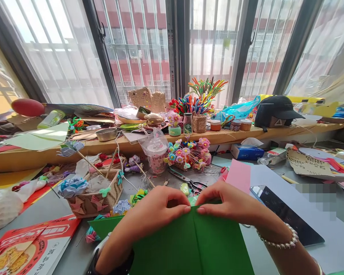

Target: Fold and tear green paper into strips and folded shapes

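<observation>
A green sheet of paper (195, 244) lies on the grey table in front of me, folded along a centre crease. My left hand (154, 212) and my right hand (232, 202) meet at the sheet's top edge. Both hands have their fingers curled, each thumb and forefinger pinching the paper at the crease. A pearl bracelet (278, 236) circles my right wrist and a dark watch band (111, 263) sits on my left wrist.
A black phone (286, 215) lies right of my hands on white paper, beside a pink sheet (239, 175). Scissors (189, 181), a basket of paper flowers (94, 194), a plastic cup (156, 154) and a flower bouquet (187, 152) stand behind. A cluttered wooden sill (246, 133) runs under the windows.
</observation>
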`<action>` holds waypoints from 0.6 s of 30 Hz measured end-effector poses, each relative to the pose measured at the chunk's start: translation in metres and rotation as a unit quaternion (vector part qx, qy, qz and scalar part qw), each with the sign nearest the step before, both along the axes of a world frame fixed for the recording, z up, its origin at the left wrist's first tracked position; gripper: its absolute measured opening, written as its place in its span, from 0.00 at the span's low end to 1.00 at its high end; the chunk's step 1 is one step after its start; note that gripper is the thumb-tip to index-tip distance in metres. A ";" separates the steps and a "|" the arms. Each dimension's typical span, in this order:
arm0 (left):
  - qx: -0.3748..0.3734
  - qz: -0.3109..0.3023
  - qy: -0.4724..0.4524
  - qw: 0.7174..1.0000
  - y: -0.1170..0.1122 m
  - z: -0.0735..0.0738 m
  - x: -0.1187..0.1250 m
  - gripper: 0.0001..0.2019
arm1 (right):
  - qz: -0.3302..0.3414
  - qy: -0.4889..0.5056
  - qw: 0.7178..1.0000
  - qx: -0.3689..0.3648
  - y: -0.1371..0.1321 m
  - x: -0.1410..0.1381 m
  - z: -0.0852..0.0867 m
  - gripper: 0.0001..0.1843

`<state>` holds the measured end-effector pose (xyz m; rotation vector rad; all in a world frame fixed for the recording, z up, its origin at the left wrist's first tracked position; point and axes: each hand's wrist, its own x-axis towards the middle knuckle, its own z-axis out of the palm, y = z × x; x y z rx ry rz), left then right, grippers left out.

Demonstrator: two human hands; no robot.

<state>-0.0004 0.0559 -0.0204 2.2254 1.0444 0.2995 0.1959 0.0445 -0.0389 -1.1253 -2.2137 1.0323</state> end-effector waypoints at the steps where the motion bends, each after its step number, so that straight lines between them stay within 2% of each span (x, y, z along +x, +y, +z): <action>1: 0.004 0.002 0.001 1.000 -0.002 0.001 0.001 0.12 | 0.006 0.003 1.000 -0.007 0.000 0.001 0.000 0.12; 6: -0.002 0.010 -0.020 1.000 -0.012 0.007 0.003 0.11 | 0.031 0.032 0.998 -0.042 -0.001 0.007 0.002 0.13; 13: -0.058 0.028 -0.041 0.997 -0.025 0.020 0.001 0.08 | 0.054 0.088 0.987 -0.121 -0.011 0.010 0.010 0.11; 18: -0.017 0.033 -0.020 0.999 -0.031 0.023 0.001 0.07 | 0.046 0.123 0.982 -0.140 -0.015 0.007 0.013 0.08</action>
